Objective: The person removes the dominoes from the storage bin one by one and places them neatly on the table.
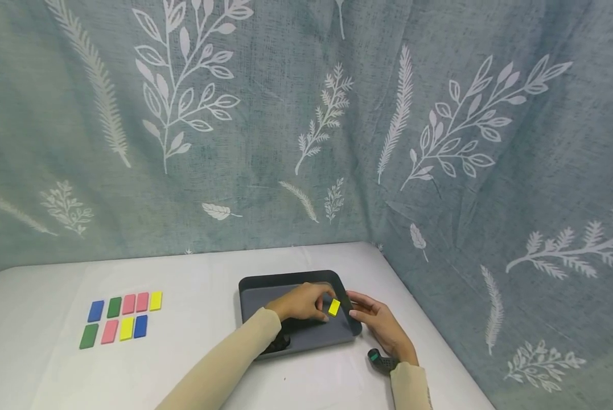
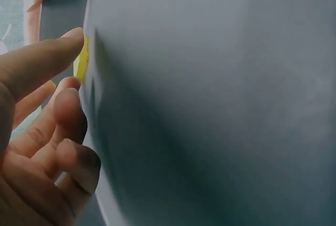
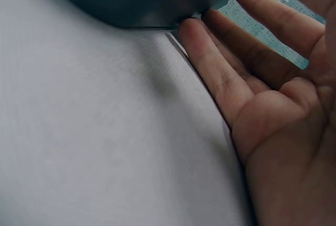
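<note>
A dark grey tray [image 1: 306,346] lies on the white table. Reaching over it, my left hand [image 1: 302,302] pinches a small yellow block [image 1: 334,307] by its ends, near the tray's right side. The left wrist view shows the yellow block [image 2: 82,61] between thumb and fingertip, partly covered by them. My right hand [image 1: 383,327] is at the tray's right edge, its fingertips against the outer wall. Seen from the right wrist, its fingers [image 3: 218,74] are nearly straight and touch the tray's underside corner [image 3: 142,0].
Left of the tray, two rows of flat blocks lie on the table [image 1: 198,319]: blue [image 1: 95,311], green [image 1: 114,307], pink [image 1: 128,304] and yellow [image 1: 155,300] ones. A patterned curtain [image 1: 265,142] hangs behind the table and along its right side.
</note>
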The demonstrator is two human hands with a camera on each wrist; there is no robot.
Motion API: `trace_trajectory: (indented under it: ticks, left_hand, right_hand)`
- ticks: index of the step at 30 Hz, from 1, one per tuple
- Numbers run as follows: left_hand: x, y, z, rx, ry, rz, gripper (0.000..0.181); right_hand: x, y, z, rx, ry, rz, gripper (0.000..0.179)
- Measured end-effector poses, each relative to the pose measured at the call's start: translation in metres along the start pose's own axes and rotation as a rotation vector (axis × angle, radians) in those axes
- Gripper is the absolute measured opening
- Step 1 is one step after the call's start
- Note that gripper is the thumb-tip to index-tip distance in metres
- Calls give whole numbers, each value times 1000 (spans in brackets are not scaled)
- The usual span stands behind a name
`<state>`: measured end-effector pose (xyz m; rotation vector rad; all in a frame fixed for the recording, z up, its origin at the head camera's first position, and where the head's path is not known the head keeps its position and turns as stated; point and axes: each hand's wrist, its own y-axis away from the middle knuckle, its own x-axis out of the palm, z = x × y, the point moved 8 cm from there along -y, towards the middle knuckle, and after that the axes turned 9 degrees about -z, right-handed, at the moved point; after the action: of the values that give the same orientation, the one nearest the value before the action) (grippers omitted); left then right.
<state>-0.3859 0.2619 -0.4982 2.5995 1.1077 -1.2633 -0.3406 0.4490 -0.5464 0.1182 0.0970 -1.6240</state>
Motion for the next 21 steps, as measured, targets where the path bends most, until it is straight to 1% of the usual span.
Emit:
trace_trajectory:
  ticks: [2,5,9,12,17,21]
  left_hand:
    - [2,-1,1,-6,-15,9,56]
    - [6,-3,5,-34,-35,21,59]
    - [9,-4,9,-65,-38,37,64]
    - [9,-5,9,-83,-32,44,65]
    - [10,-7,9,-115,-49,59,64]
    - [11,-9,8,-121,-79,68,63]
  right_hand:
    - [-1,0,0,-5,1,4,57]
    - [-2,0,0,-9,8,16,58]
    - [-2,-1,0,-9,24,21,57]
    - [-2,-2,0,-9,27,15,55]
    - [-1,-1,0,-13,28,18,55]
    - [-1,0,0,-16,26,18,56]
